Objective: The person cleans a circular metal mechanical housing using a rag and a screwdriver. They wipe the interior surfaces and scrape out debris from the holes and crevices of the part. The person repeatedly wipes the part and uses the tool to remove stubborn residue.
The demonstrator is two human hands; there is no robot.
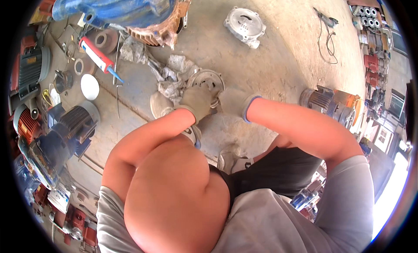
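Observation:
A round grey metal cover (208, 76) with a stepped rim is on the concrete in front of me. My left hand (197, 101), in a grey-beige work glove, is closed on its near side, the fingers over its face. Against the cover's right edge, my right hand (235, 101) wears a matching glove with a blue cuff. Its fingers are drawn together, and what they hold is hidden by the glove. Grey crumpled rags (176, 70) lie beside the cover on its left. A second, paler metal cover (246, 26) with lugs around its rim rests farther off.
A large blue motor housing (122, 9) stands at the far left. Near it lie a red-and-white sealant tube (96, 56), metal rings (82, 67) and a white disc (89, 87). Motors (65, 127) line the left; another motor (328, 103) sits right. A corded tool (327, 22) lies far right.

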